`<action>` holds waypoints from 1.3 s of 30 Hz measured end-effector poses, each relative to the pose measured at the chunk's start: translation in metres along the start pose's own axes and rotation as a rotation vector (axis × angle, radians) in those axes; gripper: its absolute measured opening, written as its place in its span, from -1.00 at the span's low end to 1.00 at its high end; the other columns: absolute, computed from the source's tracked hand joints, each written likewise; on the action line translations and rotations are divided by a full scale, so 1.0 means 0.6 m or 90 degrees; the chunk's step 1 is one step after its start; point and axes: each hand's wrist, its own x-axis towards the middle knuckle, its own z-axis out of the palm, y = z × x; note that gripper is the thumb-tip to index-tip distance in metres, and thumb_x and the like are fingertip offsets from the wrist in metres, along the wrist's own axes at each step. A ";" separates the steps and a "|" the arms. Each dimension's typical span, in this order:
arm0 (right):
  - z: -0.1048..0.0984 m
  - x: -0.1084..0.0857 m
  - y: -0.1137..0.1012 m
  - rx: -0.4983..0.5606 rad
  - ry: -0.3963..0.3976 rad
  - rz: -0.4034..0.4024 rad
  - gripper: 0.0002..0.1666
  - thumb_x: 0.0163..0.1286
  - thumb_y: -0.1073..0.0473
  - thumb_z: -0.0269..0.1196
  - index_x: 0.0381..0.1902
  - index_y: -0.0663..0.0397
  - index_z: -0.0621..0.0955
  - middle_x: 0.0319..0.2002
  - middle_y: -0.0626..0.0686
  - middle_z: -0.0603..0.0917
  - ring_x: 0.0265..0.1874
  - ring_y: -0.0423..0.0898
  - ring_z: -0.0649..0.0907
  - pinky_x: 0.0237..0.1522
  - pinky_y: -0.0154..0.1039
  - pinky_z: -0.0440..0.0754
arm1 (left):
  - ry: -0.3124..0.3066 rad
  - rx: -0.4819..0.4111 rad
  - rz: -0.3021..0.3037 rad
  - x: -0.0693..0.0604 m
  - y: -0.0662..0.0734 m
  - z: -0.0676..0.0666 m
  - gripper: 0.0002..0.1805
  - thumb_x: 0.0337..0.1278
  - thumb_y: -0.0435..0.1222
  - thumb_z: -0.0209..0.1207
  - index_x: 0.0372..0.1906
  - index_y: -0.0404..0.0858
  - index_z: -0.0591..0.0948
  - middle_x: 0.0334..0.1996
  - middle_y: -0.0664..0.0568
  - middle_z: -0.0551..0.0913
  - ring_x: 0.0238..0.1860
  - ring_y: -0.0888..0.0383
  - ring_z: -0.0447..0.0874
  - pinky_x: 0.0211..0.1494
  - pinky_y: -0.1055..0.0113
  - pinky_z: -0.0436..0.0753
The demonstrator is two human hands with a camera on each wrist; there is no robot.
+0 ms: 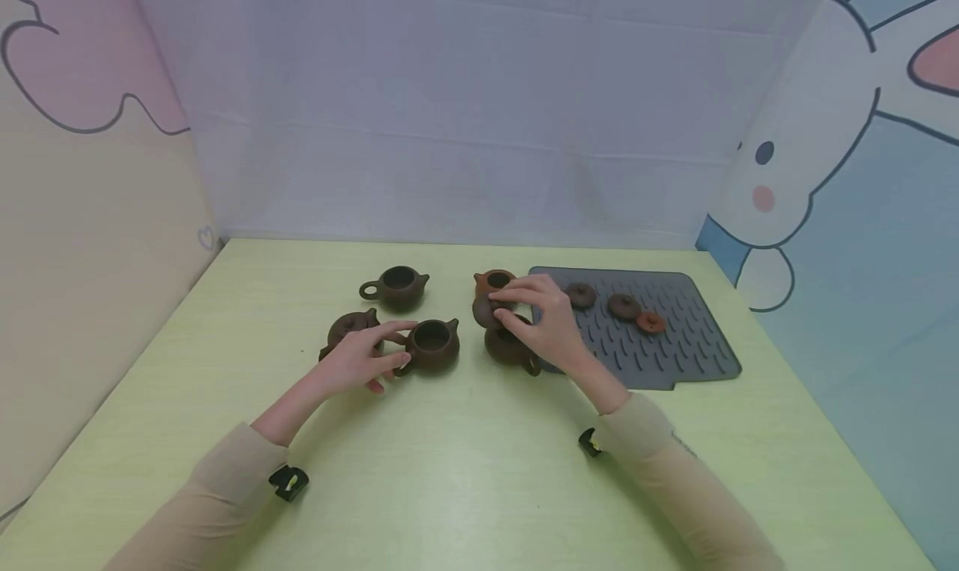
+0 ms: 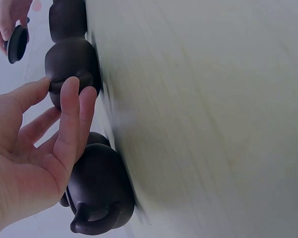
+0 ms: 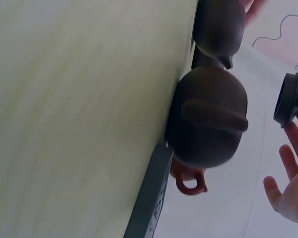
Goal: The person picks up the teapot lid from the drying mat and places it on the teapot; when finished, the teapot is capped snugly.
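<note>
Five teapots (image 1: 433, 358), five lids (image 1: 624, 307), one mat (image 1: 700, 355)

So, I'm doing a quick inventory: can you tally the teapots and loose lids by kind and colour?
Dark brown teapots: 4
Orange teapot: 1
Dark brown loose lids, one in the right hand: 3
Orange loose lid: 1
Total: 9

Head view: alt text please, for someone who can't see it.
A person's right hand holds a dark lid in the air, while the left hand has thumb and fingers at the handle of an open dark teapot. Four more small teapots stand nearby; three lids lie on a gray mat.
</note>
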 end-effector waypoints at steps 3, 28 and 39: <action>0.014 0.007 -0.005 0.002 -0.002 -0.010 -0.76 0.18 0.27 0.42 -0.16 0.03 0.78 -0.15 0.09 0.75 -0.05 0.04 0.61 0.03 -0.02 0.54 | 0.001 -0.001 0.001 0.001 0.000 0.000 -0.39 0.32 -0.23 0.21 0.44 -0.03 0.36 0.19 -0.32 0.59 -0.60 0.17 0.70 -0.49 0.30 0.70; 0.081 0.033 -0.036 0.002 -0.062 0.032 -0.78 0.24 0.12 0.42 -0.14 -0.04 0.79 -0.18 0.01 0.76 -0.02 -0.04 0.63 0.21 -0.10 0.51 | -0.006 -0.005 0.014 0.003 -0.005 -0.002 -0.38 0.33 -0.21 0.21 0.45 -0.06 0.34 0.21 -0.34 0.57 -0.50 0.13 0.75 -0.46 0.30 0.71; 0.094 0.037 -0.051 -0.034 -0.148 0.106 -0.80 0.30 0.06 0.37 -0.13 -0.10 0.79 -0.16 0.00 0.74 -0.01 -0.04 0.61 0.17 -0.05 0.54 | -0.007 -0.010 0.009 0.003 -0.007 0.000 -0.38 0.33 -0.21 0.21 0.45 -0.07 0.34 0.22 -0.33 0.57 -0.46 0.14 0.75 -0.45 0.30 0.72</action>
